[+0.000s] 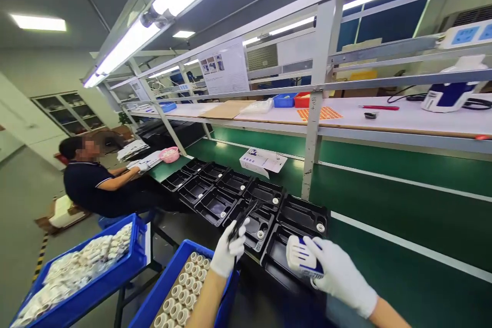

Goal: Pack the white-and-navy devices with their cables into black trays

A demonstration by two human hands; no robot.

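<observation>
White-and-navy device in the right hand, black bundle in the left

The gloved right hand [338,269] is curled around a white-and-navy device [302,256], thumb and fingers closed on its navy side. The device is over the nearest front tray [277,250]; whether it touches the tray I cannot tell. Its white slotted face points left, away from the palm. The long axis seems to run roughly crosswise, dipping slightly to the right, though the hand hides the far end.

The gloved left hand [229,249] is closed around a thin black bundle [243,219], probably cable, with little gap between the fingers. The bundle's long axis slants from the fist up and to the right, its free end pointing over the black trays.

These trays stand in two rows along the green bench [384,236], white rings [260,234] visible in most. Below the left forearm, a blue bin [203,250] holds upright white ring-shaped parts [183,279].
</observation>
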